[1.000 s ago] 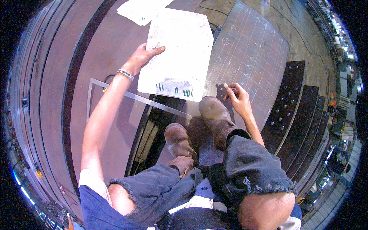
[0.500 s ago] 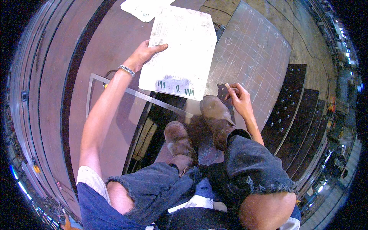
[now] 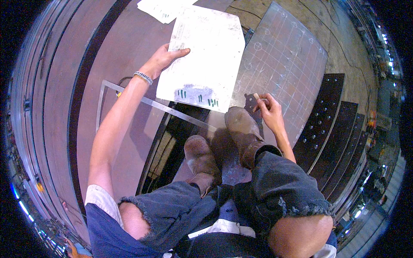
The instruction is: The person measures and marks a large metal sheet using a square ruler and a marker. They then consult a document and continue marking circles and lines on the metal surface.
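Note:
My left hand [image 3: 162, 60] grips the left edge of a large white paper sheet [image 3: 206, 51], thumb on top. The sheet has a dark smudge and green marks along its lower edge. Between the thumb and fingers of my right hand [image 3: 271, 111] is a short pale stick of chalk [image 3: 257, 96]. That hand hovers over the near part of a grey steel plate [image 3: 279, 64], beside my raised boot [image 3: 241, 122]. White grid lines and several circled marks cover the plate. A metal square [image 3: 163, 107] lies under my left forearm, its long leg reaching toward my boots.
More paper sheets [image 3: 163, 9] lie at the far edge of a broad brown steel plate [image 3: 124, 38] on the left. Dark plates with holes [image 3: 320, 116] are stacked at the right. Between the plates a dark beam [image 3: 165, 146] borders a gap. Cables cross the floor [image 3: 340, 38].
The view has shifted very slightly. Both hands keep nearly the same place, with the paper and the chalk still held.

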`<state>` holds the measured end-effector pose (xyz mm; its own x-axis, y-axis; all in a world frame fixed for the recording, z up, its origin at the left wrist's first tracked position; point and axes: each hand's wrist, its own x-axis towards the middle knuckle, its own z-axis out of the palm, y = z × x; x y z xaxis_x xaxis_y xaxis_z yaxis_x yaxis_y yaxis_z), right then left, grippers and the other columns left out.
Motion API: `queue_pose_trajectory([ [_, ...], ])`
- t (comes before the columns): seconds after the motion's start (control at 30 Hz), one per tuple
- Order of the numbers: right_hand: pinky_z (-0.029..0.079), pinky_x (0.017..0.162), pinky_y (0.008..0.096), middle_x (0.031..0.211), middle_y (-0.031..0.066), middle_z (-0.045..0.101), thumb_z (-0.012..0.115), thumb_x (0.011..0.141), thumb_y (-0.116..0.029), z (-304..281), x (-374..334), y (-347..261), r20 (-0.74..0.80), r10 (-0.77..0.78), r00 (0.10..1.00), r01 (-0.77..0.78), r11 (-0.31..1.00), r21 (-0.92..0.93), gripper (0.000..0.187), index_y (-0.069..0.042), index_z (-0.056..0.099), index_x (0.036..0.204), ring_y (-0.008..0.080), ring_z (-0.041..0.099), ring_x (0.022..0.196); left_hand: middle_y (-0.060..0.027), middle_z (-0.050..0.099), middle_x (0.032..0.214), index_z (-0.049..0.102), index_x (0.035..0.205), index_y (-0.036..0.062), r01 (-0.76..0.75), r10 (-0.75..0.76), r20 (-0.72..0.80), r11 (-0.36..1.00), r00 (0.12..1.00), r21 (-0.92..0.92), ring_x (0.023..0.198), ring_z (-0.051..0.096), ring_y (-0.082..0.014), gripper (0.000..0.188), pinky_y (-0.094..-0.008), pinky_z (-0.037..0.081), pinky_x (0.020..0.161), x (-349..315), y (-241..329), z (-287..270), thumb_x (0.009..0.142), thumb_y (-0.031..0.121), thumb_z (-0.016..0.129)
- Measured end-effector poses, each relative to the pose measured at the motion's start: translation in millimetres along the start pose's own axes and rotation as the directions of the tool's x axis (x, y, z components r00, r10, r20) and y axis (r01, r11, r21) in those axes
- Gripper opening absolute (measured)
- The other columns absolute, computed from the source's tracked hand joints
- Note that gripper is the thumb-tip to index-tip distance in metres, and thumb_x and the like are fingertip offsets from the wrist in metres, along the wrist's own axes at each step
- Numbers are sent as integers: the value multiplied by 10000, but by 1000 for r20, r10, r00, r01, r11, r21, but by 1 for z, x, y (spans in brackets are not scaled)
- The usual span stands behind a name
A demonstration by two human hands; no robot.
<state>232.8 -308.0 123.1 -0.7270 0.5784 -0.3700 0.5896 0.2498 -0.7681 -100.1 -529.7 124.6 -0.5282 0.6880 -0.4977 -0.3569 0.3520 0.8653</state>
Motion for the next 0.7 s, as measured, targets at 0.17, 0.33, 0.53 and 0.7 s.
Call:
queue_pose_trajectory([
  [0.17, 490, 644, 332, 759, 107, 717, 607, 953, -174, 1, 4, 14, 3, -20, 1000, 20, 998, -57, 172, -24, 643, 1031, 154, 655, 677, -192, 675, 1167, 566, 1249, -88, 19, -19, -2, 1000, 1000, -1, 997, 693, -210, 607, -320, 571, 862, 0, 0, -1, 831, 283, 806],
  [0.33, 502, 660, 336, 790, 117, 728, 606, 951, -179, 0, 3, 16, 2, -16, 1000, 16, 999, -52, 190, -26, 641, 1058, 173, 691, 721, -188, 676, 1169, 569, 1251, -80, 11, -11, 16, 1000, 1000, -20, 1004, 691, -212, 609, -319, 568, 872, 1, -1, -1, 830, 290, 808],
  [0.53, 503, 665, 339, 792, 117, 728, 607, 951, -174, 2, 3, 15, 1, -40, 999, 40, 998, -38, 192, -24, 646, 1064, 175, 686, 719, -194, 670, 1177, 559, 1258, -86, 10, -10, 7, 1000, 1000, -4, 1009, 690, -211, 601, -319, 572, 867, 2, -4, -3, 844, 280, 793],
  [0.7, 499, 670, 336, 785, 113, 727, 605, 954, -175, 1, 2, 16, 1, -29, 1000, 29, 999, -40, 191, -19, 646, 1057, 169, 678, 712, -208, 662, 1184, 537, 1275, -98, 6, -6, 30, 1000, 1000, -17, 1009, 691, -212, 632, -319, 577, 859, 0, -1, -1, 843, 287, 791],
])
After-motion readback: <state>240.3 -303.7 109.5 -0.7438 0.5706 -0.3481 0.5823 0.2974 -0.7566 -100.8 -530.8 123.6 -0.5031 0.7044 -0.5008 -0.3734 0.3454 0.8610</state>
